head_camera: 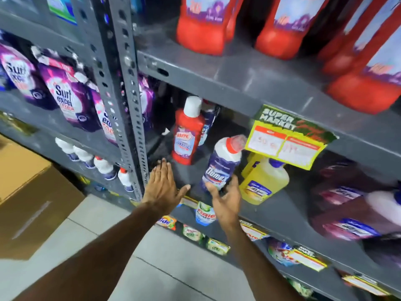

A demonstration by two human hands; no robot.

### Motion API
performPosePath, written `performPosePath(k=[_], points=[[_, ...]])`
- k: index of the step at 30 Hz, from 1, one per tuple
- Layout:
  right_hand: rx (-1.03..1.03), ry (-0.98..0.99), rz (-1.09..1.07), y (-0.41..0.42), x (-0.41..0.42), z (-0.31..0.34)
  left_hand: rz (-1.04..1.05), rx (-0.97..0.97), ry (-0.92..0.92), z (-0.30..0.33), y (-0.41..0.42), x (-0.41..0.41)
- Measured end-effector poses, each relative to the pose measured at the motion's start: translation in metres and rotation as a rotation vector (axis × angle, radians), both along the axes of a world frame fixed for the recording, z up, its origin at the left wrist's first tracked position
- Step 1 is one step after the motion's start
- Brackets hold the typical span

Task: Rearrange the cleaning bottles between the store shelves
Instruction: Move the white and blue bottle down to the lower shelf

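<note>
A blue Domex bottle (223, 164) with a white neck and red cap leans to the right on the middle grey shelf (282, 211). My right hand (225, 198) grips its base from below. My left hand (162, 185) is flat and open, fingers spread, resting on the shelf's front edge to the left of the bottle. A red Harpic bottle (187, 135) with a white cap stands upright further back on the same shelf. A yellow cleaner bottle (262, 181) stands just right of the Domex bottle.
Large red bottles (201, 29) line the shelf above. Purple Surf Excel pouches (65, 98) fill the left rack beyond the perforated upright (130, 101). A price tag (286, 140) hangs over the yellow bottle. Dark maroon bottles (351, 209) lie right. A cardboard box (28, 196) stands on the floor.
</note>
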State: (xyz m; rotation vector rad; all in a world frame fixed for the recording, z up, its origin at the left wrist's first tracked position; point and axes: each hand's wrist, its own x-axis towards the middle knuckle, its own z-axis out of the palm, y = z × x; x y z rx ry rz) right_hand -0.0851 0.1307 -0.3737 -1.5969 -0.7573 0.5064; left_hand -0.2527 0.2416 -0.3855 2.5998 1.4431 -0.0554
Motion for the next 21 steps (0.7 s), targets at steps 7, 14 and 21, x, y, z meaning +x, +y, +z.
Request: performPosePath(k=[7, 14, 21], points=[[0.023, -0.048, -0.002, 0.027, 0.021, -0.005, 0.01, 0.059, -0.026, -0.016, 0.003, -0.002], [0.028, -0.061, 0.006, 0.039, 0.031, -0.004, 0.0, 0.065, 0.01, -0.021, 0.003, -0.003], [0.003, -0.018, -0.015, 0.035, 0.026, -0.003, 0.001, 0.067, 0.002, -0.02, 0.003, -0.003]])
